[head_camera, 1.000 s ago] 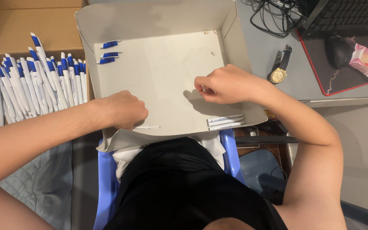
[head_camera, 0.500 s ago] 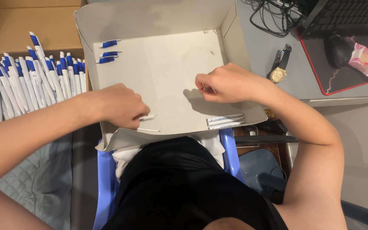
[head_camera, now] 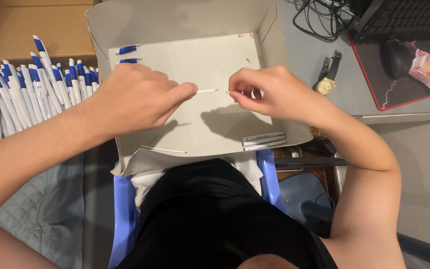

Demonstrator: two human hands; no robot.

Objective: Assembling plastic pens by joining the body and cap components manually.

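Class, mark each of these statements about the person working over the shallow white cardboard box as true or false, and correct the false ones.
1. The left hand holds a thin white refill rod over the shallow white cardboard box. True.
2. The right hand rests flat on the box floor. False: it is raised, fingers pinched near the rod's tip.
3. The white pens with blue caps stand packed left of the box. True.
4. The gold-faced wristwatch lies inside the box. False: it lies outside, right of the box.
5. White pen barrels lie in the box's near right corner. True.
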